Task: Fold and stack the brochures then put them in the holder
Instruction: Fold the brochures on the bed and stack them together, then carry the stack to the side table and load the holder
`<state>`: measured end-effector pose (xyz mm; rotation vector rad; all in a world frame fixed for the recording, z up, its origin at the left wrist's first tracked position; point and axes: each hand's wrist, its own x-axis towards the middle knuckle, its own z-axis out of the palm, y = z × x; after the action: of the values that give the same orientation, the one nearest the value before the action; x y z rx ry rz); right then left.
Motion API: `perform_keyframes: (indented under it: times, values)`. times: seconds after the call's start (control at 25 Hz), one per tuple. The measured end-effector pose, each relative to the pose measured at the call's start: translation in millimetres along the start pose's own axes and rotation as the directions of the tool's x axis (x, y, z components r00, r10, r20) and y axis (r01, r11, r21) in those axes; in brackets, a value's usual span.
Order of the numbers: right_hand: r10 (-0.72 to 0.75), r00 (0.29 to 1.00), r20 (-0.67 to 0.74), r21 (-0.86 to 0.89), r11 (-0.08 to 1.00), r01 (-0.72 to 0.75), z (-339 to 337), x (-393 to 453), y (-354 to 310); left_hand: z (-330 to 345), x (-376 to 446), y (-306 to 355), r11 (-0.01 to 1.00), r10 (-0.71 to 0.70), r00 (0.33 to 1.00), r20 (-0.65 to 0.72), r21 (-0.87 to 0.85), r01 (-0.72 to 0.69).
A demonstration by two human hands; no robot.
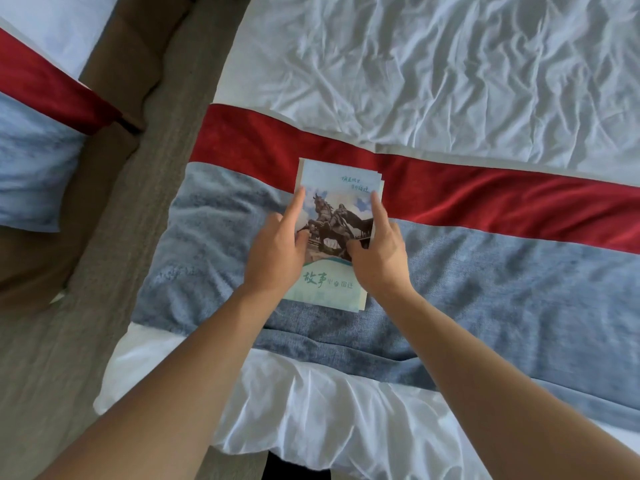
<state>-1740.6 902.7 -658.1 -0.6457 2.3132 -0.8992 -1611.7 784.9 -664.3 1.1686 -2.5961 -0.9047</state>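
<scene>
- Brochures (337, 183): folded stack lying on the blue-and-red bed runner (485, 271), between both hands.
- Left hand (277, 251): grasps the stack's left edge, forefinger extended.
- Right hand (381, 254): grasps the right edge likewise.
- White bedsheet (450, 71); second bed (34, 98) left.

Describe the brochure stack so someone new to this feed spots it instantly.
Start at the bed with rumpled white sheets, then find the runner across it, red band above blue-grey. The brochure stack lies where those bands meet, between the left hand and right hand. Its cover shows a horseman statue against sky, with green lettering.
</scene>
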Motion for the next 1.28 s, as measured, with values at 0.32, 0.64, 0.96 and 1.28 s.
perform_keyframes:
  times: [0.32,0.64,0.96,1.28]
  values:
    - [0.077,0.989,0.126,-0.143,0.988,-0.059,-21.8,-7.3,27.9,30.5,-9.7,10.4,0.999,0.042,0.973,0.228,-0.002,-0.043]
    - [0.102,0.992,0.073,-0.140,0.986,-0.091,-116.4,9.3,43.3,45.6,14.3,105.8,0.998,0.056,0.976,0.213,-0.047,-0.047]
    - [0.045,0.999,-0.016,-0.104,0.994,-0.046,-264.6,19.2,14.5,14.7,57.2,245.5,0.987,0.140,0.968,0.210,-0.102,-0.120]
    - [-0.117,0.993,-0.034,-0.202,0.973,0.108,-417.2,16.1,-91.3,-95.4,85.0,380.8,0.978,0.172,0.977,0.129,-0.143,-0.154]
